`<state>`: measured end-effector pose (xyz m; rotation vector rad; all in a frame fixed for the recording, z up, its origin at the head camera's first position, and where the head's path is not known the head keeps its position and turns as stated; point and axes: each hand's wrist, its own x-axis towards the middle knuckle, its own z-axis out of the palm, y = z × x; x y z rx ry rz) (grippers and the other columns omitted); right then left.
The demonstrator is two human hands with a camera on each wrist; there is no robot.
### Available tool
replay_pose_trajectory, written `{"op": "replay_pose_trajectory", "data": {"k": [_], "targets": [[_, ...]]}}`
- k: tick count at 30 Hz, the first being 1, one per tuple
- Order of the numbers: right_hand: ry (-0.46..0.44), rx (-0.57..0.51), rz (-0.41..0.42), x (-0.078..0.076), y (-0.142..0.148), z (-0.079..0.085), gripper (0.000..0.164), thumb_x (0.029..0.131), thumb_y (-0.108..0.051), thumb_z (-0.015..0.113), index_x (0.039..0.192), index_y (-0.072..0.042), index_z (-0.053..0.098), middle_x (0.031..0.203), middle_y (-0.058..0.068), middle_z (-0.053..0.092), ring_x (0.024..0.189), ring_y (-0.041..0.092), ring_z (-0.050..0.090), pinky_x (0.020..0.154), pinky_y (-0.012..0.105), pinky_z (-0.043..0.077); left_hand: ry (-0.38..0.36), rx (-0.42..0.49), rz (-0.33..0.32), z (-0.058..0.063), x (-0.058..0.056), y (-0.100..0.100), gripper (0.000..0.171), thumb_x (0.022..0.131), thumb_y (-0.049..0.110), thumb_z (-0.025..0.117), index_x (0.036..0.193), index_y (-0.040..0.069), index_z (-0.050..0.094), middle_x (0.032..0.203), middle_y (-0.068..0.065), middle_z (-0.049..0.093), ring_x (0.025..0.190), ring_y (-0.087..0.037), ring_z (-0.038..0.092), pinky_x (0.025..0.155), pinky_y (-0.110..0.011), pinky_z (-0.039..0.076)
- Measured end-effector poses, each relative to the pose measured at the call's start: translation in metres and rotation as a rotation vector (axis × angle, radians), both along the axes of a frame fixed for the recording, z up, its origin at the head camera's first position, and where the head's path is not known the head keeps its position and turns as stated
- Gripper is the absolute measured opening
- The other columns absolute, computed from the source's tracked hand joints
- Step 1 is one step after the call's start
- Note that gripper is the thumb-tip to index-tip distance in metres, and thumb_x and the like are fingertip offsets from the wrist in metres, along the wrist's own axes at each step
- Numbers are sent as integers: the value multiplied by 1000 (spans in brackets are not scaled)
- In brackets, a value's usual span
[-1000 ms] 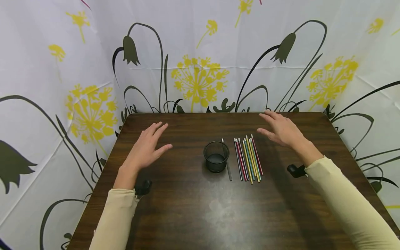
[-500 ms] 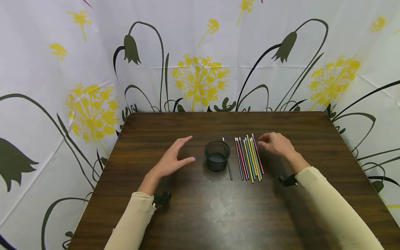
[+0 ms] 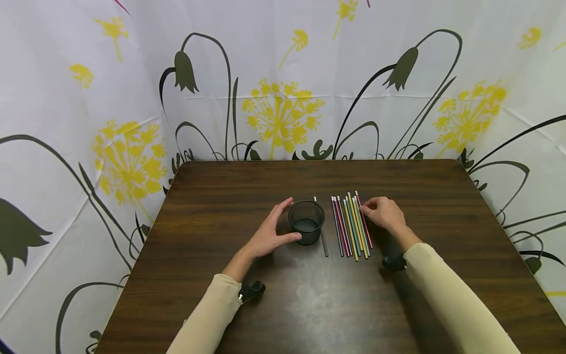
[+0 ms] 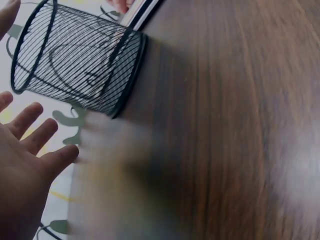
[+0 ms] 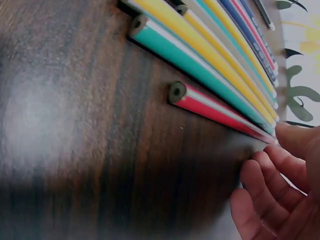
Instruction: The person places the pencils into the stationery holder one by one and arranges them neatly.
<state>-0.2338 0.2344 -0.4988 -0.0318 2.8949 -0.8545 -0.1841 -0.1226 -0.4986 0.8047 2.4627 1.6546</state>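
Observation:
A black mesh pencil cup [image 3: 308, 237] stands upright on the table. My left hand [image 3: 264, 240] is beside its left side with fingers spread and thumb in front of the cup; in the left wrist view a gap shows between the fingers and the mesh wall [image 4: 85, 65]. To the right lies a row of unsharpened pencils [image 3: 347, 228] in several colours. My right hand [image 3: 385, 213] is at the far end of the outermost red pencil [image 5: 215, 110], thumb and forefinger pinching its tip. A teal pencil [image 5: 175, 52] lies alongside it.
One dark pencil [image 3: 324, 241] lies alone between the cup and the row. The brown wooden table [image 3: 309, 305] ends at the back against a white curtain [image 3: 283, 59] printed with flowers. Black wrist cameras [image 3: 252, 291] sit below both hands.
My left hand has moved right and forward to the cup. My right hand has come down and left to the red pencil, its fingers closing. The cup and pencils have stayed in place.

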Motion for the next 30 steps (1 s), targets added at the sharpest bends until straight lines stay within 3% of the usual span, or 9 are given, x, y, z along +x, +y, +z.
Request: {"op": "replay_pose_trajectory", "data": {"k": [6,12,19,30], "targets": [[3,27,-1,-1,-4,-1,27,96,-33,63,104,-8,71,99,9,69,86,27,61,71,45,46,-33,50,-4,-5,-1,11,91,82,14,81,154,26,27,149,-12,35,135,-37,37,107,-49,36],[-8,50,2,-4,-4,0,23,96,-31,62,101,-10,72,96,7,69,86,27,62,71,46,47,-39,138,-6,-13,-3,17,93,81,16,82,155,22,26,151,-15,34,133,-41,37,105,-55,35],[-38,138,-63,0,-10,4,21,92,-30,63,96,-11,72,91,8,69,77,26,60,62,42,46,-81,161,-12,15,10,23,89,83,8,78,154,7,25,148,-23,39,136,-42,34,103,-62,33],[-25,232,-72,-2,-19,7,21,87,-27,64,95,-9,71,89,10,67,70,25,58,59,41,47,-63,205,-30,14,10,25,87,83,1,76,152,4,24,145,-30,38,135,-46,34,105,-63,29]]}}
